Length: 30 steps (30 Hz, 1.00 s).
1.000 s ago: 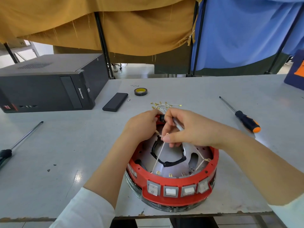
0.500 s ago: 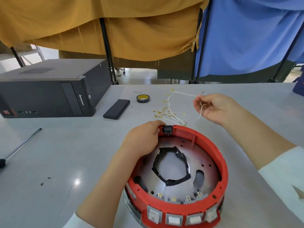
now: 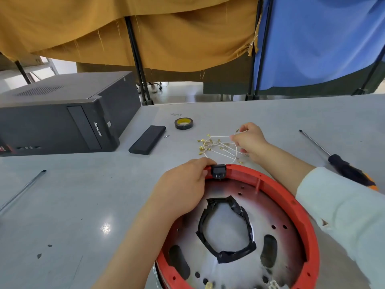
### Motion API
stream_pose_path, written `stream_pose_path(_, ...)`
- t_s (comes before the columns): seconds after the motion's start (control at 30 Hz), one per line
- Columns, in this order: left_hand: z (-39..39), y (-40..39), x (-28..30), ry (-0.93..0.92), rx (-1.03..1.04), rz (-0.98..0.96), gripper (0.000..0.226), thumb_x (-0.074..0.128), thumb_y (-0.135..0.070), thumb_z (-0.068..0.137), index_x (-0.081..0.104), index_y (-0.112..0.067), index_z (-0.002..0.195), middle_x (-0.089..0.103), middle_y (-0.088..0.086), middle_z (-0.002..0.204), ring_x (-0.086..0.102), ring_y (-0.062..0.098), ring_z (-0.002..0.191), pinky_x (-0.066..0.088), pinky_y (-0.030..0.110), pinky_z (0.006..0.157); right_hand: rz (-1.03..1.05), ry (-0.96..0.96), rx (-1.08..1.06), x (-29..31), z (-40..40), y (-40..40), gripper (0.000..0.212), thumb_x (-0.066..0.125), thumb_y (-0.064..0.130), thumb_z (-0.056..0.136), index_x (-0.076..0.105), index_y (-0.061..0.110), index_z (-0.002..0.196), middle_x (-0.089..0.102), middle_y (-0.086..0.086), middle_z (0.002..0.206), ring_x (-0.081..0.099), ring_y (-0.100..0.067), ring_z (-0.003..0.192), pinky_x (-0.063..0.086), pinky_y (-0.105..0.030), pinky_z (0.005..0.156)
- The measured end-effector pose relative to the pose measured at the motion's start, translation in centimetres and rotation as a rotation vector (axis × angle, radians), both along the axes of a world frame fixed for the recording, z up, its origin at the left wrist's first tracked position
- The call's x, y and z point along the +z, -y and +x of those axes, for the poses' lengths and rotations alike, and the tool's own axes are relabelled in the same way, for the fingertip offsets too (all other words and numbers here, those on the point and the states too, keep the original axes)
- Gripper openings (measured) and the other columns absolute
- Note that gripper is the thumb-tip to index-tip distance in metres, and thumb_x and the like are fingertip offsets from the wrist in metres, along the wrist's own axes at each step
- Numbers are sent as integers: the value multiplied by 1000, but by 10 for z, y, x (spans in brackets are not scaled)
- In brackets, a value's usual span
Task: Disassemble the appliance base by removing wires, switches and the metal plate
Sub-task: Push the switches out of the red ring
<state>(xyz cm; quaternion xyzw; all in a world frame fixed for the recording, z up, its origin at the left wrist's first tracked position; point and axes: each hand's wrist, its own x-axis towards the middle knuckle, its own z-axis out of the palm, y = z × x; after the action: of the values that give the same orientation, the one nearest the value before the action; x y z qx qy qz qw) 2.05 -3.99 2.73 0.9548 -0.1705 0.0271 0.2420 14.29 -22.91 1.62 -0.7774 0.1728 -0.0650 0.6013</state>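
The right hand [image 3: 251, 140] has carried a white wire [image 3: 220, 137] from the base down onto the wire pile [image 3: 216, 148].

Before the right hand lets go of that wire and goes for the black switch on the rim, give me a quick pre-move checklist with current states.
1. Wire clear of the base: ok, right hand pinches it over the wire pile on the table.
2. Base steadied: ok, left hand grips the red rim.
3. Black switch reachable: ok, uncovered beside the left fingers.
4. Switch terminals free of wires: ok, none attached.
5. Switch clips released: cannot tell.
6. Screwdriver at hand: ok, right of the base.
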Motion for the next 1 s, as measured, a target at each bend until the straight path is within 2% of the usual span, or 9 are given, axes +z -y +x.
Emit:
stream_pose_path(0.1, 0, 0, 0, -2, -1, -1, 33, 33, -24, 100, 48, -45, 120, 54, -21, 124, 51, 9, 110, 37, 25, 84, -140, 34, 36, -4, 3, 3, 30, 65, 4, 82, 41, 21, 75, 53, -6, 91, 53, -23, 83, 29, -24, 50)
stream_pose_path(0.27, -1, 0, 1, -6, -7, -5, 33, 34, -24, 100, 48, -44, 122, 54, -20, 125, 51, 10, 112, 38, 27, 88, -329, 25, 91, -8, 3, 9, 22, 63, 11, 83, 44, 20, 76, 55, -5, 94, 55, -24, 87, 37, -25, 56)
stream_pose_path(0.33, -1, 0, 1, -4, -8, -8, 34, 34, -23, 99, 48, -43, 123, 54, -19, 127, 50, 11, 114, 38, 28, 90, -432, 1, 137, -5, -2, 12, 13, 60, 19, 87, 48, 17, 86, 54, -3, 95, 53, -22, 87, 43, -30, 67)
stream_pose_path(0.43, -1, 0, 1, -7, -4, -1, 35, 35, -21, 99, 48, -42, 124, 55, -15, 128, 51, 14, 115, 40, 31, 93, -539, 2, 193, 8, -19, 15, 24, 58, 30, 90, 49, 16, 107, 51, 0, 101, 52, -19, 94, 40, -30, 78)
stream_pose_path(0.53, -1, 0, 2, -7, 7, 4, 38, 37, -17, 97, 48, -42, 124, 57, -13, 126, 52, 16, 113, 41, 32, 91, -531, 84, 276, 28, -53, 12, 31, 59, 42, 88, 48, 21, 109, 51, 8, 90, 52, -6, 76, 39, -25, 61)
stream_pose_path(0.63, -4, 1, 4, 7, 39, 39, 51, 41, -7, 90, 48, -43, 126, 57, -11, 128, 53, 19, 113, 43, 32, 88, -486, 112, 385, 39, -94, 6, 38, 64, 52, 82, 49, 27, 106, 50, 13, 86, 52, 0, 73, 37, -17, 56)
stream_pose_path(0.8, -8, 0, 8, 6, 81, 17, 52, 47, -4, 88, 51, -40, 126, 60, -2, 124, 55, 26, 109, 48, 38, 88, -578, 142, 465, 37, -146, 8, 39, 75, 35, 76, 50, 26, 105, 51, 15, 83, 50, 4, 74, 33, 1, 54)
stream_pose_path(0.9, -14, -9, 12, 41, 118, -45, 52, 48, 0, 88, 54, -36, 125, 61, -1, 121, 56, 26, 108, 48, 39, 89, -616, 187, 432, 35, -160, 13, 28, 70, 14, 80, 49, 28, 94, 50, 16, 81, 50, -1, 72, 34, -1, 55)
stream_pose_path(1.0, -22, -21, 17, 111, 140, -146, 48, 45, 0, 89, 58, -34, 121, 64, 0, 115, 57, 23, 102, 48, 40, 86, -628, 267, 343, 39, -170, 15, 29, 65, 9, 80, 45, 31, 79, 48, 12, 79, 46, -2, 65, 34, -6, 49)
